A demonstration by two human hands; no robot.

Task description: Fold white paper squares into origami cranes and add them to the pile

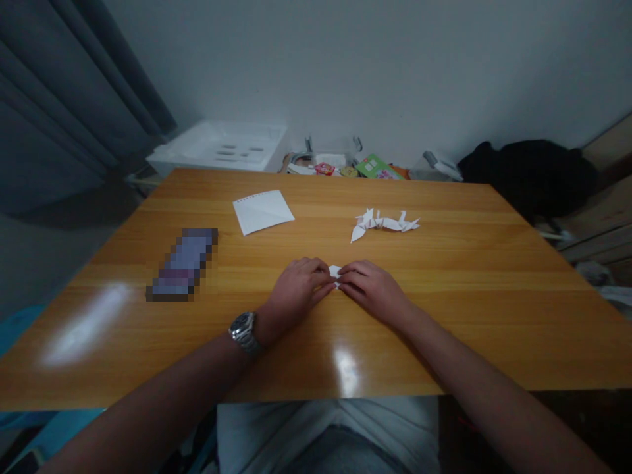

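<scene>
Left hand (299, 289) and right hand (372, 291) seem to pinch a small white paper (335, 271); one folded paper figure (384, 224) lies done, one flat sheet (263, 212) remains unfolded.

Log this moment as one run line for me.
left hand: fingers on small folded paper | right hand: fingers on same paper | nearby: paper figure, white sheet on wooden table

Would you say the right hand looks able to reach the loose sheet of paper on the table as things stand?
Probably yes: no object lies between the right hand and the sheet, just beyond it on the table. It would likely have to let go of the small folded paper first.
</scene>
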